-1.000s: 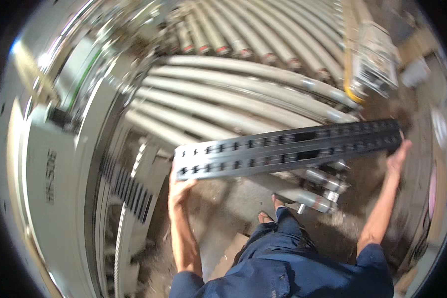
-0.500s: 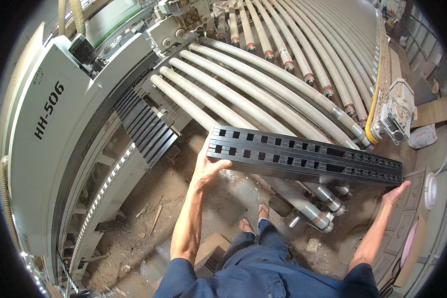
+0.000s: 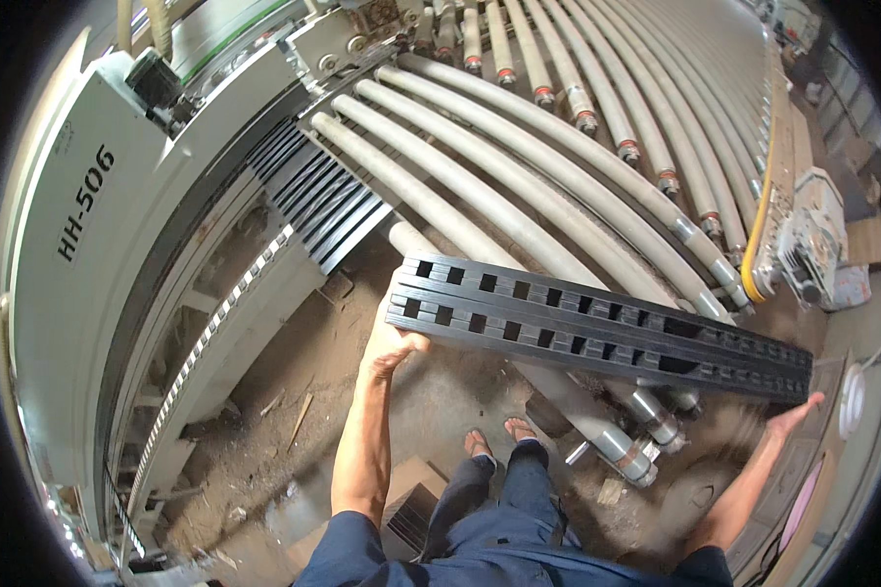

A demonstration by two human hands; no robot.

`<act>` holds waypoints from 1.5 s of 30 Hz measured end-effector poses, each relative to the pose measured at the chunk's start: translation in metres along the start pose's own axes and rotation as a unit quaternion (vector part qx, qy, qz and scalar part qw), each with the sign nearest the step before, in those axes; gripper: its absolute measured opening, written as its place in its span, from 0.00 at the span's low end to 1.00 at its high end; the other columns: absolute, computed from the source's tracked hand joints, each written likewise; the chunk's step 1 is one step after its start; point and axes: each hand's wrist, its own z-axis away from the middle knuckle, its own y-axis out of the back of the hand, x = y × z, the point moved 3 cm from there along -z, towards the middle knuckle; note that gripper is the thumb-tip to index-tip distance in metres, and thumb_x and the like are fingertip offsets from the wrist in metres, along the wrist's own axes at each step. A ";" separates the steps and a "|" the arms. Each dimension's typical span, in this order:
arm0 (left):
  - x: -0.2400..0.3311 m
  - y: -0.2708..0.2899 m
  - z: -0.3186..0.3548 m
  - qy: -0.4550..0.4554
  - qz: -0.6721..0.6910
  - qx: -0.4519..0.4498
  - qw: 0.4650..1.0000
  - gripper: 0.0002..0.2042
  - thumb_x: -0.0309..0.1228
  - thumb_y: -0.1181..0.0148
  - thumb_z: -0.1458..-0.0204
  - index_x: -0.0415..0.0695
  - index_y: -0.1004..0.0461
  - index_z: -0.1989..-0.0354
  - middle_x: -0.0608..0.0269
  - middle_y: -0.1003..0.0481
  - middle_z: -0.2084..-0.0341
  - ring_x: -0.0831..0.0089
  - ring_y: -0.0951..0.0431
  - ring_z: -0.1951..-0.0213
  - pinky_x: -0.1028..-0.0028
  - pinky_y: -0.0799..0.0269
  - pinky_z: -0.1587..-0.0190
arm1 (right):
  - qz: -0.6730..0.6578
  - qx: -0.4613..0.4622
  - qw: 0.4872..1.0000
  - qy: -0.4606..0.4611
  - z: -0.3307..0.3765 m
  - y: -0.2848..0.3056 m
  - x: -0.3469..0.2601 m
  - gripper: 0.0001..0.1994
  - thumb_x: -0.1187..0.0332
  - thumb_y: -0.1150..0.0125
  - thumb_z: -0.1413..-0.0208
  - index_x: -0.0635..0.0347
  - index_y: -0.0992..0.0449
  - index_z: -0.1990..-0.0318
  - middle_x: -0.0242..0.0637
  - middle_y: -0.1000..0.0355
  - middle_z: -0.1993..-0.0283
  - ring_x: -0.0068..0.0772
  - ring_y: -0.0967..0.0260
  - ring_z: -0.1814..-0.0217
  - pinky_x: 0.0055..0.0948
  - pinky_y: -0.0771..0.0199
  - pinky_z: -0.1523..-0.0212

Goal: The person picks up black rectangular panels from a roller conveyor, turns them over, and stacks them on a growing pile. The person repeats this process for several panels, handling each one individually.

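Note:
A long stack of black slotted strips (image 3: 558,319), with two rows of square notches along the side toward me, is held up in front of my body and slants down to the right. My left hand (image 3: 389,348) grips its left end, thumb along the near lower edge and the other fingers hidden behind or under it. At the far right end my right hand (image 3: 791,419) supports the lower corner, its fingers partly hidden. Beyond the stack lies a conveyor of long pale rollers (image 3: 480,166), apart from my hands.
On the left stands a large white machine (image 3: 78,323) with a row of black slats (image 3: 328,201) on its bed. A yellow belt (image 3: 757,245) and a gearbox (image 3: 812,235) sit at the right. An open cardboard box (image 3: 416,489) and scraps of wood (image 3: 302,415) lie on the dusty floor.
The view has shifted, so the rollers and the machine bed sit higher and further right. The stack's right end has come lower in view, and both hands have stayed on it.

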 end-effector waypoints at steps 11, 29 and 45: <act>0.025 -0.018 -0.009 -0.142 -0.028 0.034 0.989 0.54 0.55 0.20 0.77 0.39 0.37 0.38 0.60 0.32 0.46 0.68 0.34 0.42 0.66 0.40 0.37 | 0.129 -0.017 0.987 0.090 0.007 -0.051 0.003 0.43 0.32 0.63 0.39 0.65 0.36 0.36 0.47 0.38 0.34 0.48 0.39 0.34 0.45 0.40 0.33; 0.035 -0.165 0.626 -0.119 0.093 0.606 0.781 0.42 0.40 0.20 0.62 0.39 0.36 0.38 0.63 0.27 0.50 0.73 0.30 0.47 0.70 0.34 0.41 | 0.236 -0.537 0.806 -0.083 0.206 -0.284 0.143 0.38 0.36 0.62 0.37 0.63 0.35 0.36 0.47 0.38 0.34 0.46 0.40 0.33 0.44 0.41 0.32; 0.090 -0.551 0.905 0.029 0.088 0.987 0.129 0.29 0.35 0.33 0.52 0.38 0.34 0.42 0.58 0.27 0.52 0.67 0.28 0.52 0.67 0.30 0.48 | 0.365 -0.829 0.244 -0.345 0.786 -0.174 0.242 0.41 0.34 0.47 0.45 0.57 0.36 0.35 0.41 0.37 0.34 0.49 0.40 0.35 0.53 0.43 0.34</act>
